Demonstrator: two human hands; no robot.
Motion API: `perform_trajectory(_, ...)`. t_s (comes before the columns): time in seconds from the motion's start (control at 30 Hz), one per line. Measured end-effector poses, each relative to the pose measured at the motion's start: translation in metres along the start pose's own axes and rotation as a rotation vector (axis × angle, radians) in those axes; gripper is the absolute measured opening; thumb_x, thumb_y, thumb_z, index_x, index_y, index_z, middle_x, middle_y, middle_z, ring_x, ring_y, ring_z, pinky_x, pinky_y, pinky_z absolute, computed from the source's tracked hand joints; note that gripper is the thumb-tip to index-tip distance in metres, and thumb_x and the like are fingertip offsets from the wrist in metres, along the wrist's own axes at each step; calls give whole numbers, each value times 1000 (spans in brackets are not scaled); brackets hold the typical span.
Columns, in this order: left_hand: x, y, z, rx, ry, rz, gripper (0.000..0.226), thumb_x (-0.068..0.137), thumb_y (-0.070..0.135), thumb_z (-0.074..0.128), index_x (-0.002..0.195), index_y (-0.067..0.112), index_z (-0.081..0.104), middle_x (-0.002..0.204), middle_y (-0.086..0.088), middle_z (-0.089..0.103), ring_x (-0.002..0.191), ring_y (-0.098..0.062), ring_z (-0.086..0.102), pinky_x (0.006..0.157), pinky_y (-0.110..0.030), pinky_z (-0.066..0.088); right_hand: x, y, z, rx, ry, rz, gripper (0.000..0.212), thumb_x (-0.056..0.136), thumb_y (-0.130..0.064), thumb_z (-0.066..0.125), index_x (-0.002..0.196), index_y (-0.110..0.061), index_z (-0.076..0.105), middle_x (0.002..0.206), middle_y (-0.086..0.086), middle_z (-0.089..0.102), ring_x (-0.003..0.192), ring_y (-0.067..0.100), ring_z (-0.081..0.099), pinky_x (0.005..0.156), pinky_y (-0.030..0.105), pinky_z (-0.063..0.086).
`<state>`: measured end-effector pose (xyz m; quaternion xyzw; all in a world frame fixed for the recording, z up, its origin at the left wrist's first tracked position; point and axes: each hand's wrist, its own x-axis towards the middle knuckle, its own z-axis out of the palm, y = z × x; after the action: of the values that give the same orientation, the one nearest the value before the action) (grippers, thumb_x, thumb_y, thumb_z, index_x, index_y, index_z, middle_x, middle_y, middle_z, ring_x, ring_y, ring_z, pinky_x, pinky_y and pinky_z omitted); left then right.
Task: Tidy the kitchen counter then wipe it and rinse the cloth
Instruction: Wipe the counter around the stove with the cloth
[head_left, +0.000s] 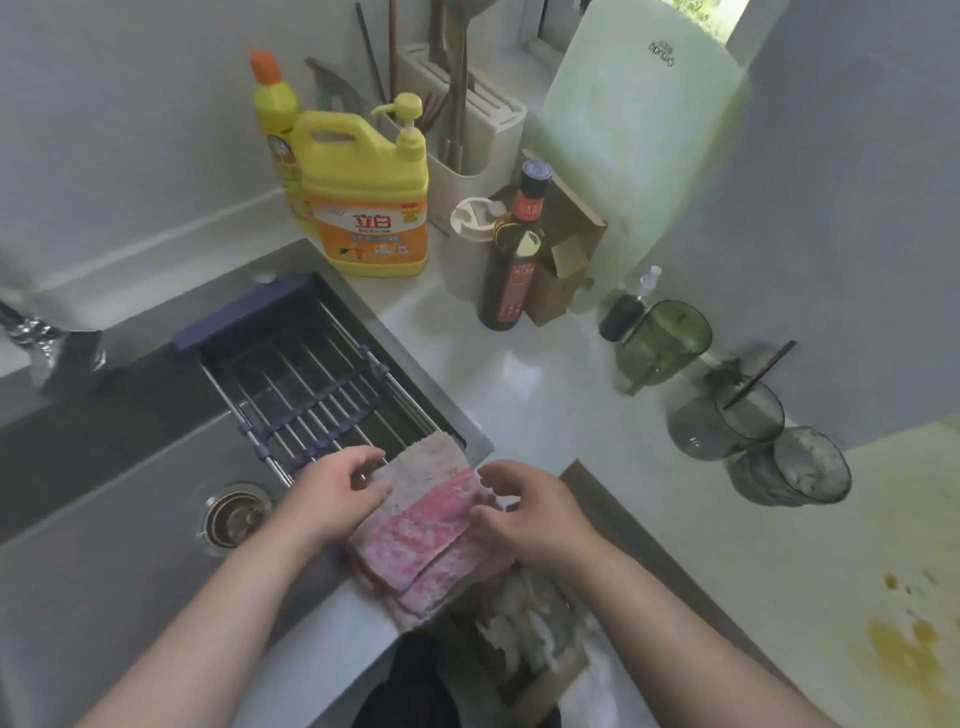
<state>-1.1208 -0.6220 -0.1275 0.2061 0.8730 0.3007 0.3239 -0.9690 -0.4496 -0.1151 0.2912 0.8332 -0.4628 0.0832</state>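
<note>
**Cloth in hand at the sink, stains waiting on the counter**

A person stands at the sink (104, 519) in the lower left of the frame, both hands on a folded cloth (426, 514) that drapes over the sink's front right corner at lower centre. The left hand (337, 493) curls its fingers around the cloth's left edge with the thumb laid on top. The right hand (530, 514) pinches the right edge between thumb and bent fingers. The cloth is white-grey with mottled pink bands, doubled into several layers and worn-looking; whether it is wet cannot be told.

The tidying appears largely done. A yellow detergent jug (369, 208), a dark bottle (514, 249) and a cardboard box (566, 260) stand along the back wall in the upper centre, with a green cutting board (649, 156) leaning behind them. 3 glasses (727, 415) sit in a row near the wall at centre right.

The wiping looks unfinished: yellow stains (904, 654) mark the counter (519, 374) at lower right, well apart from the cloth. The rinse also seems to lie ahead, since no water is seen running.
</note>
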Motion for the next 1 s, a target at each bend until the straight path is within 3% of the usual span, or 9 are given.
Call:
perform_trajectory(0.27,30,-18,3,84,-168,3,29,81,28,65,109,35,62,106,15,65,98,-9,60,83,-27,47,17,1,24,-14,71,147,35,80,-24,67,115,-29,65,102,-21,61,96,1,59,84,17,46)
perform_trajectory(0.4,39,-14,4,119,-168,-22,39,82,28,66,119,18,61,115,2,63,101,-17,59,82,-25,44,20,0,30,-13,99,218,30,84,-27,66,114,-29,63,95,-22,59,96,3,59,73,10,40)
perform_trajectory(0.5,42,-12,6,103,-226,-32,12,81,32,68,87,21,67,90,4,68,78,-12,64,65,-25,50,19,-3,30,-34,80,317,46,84,-40,68,124,-21,58,105,-9,61,91,7,55,76,19,40)
perform_trajectory(0.6,41,-14,7,113,-252,-48,11,80,32,70,78,22,64,79,4,64,63,-10,59,53,-23,42,16,-6,35,-107,35,314,14,81,-34,69,77,-24,60,71,-11,56,61,4,49,52,19,35)
perform_trajectory(0.67,39,-16,6,134,-226,3,18,79,28,70,75,12,63,74,2,61,60,-12,54,53,-27,43,11,-10,38,-89,19,270,30,78,-19,64,57,-17,43,56,-8,39,49,7,34,47,20,26)
perform_trajectory(0.77,33,-19,3,82,-186,74,19,72,22,69,86,10,65,86,0,64,77,-16,60,73,-36,50,-3,-22,34,28,15,157,9,73,-4,58,68,-4,51,62,-3,39,52,6,33,49,19,29)
perform_trajectory(0.83,23,-16,-4,-16,-244,89,45,68,15,69,111,24,62,105,8,65,95,-12,62,85,-31,50,-17,-32,27,112,-20,108,8,74,0,56,77,-7,58,64,-6,43,54,3,39,50,13,32)
perform_trajectory(0.9,10,-10,-13,-178,-392,97,62,65,9,66,120,35,59,107,8,68,94,-14,64,82,-34,51,-31,-42,20,144,-36,61,19,75,1,54,81,-16,61,65,-11,48,56,0,44,52,9,35)
perform_trajectory(1.0,-8,4,-26,-300,-591,122,42,60,8,60,100,18,69,86,-12,66,77,-22,57,67,-37,43,-53,-55,5,159,4,28,33,76,1,54,85,-29,64,69,-17,57,64,-7,54,57,6,39)
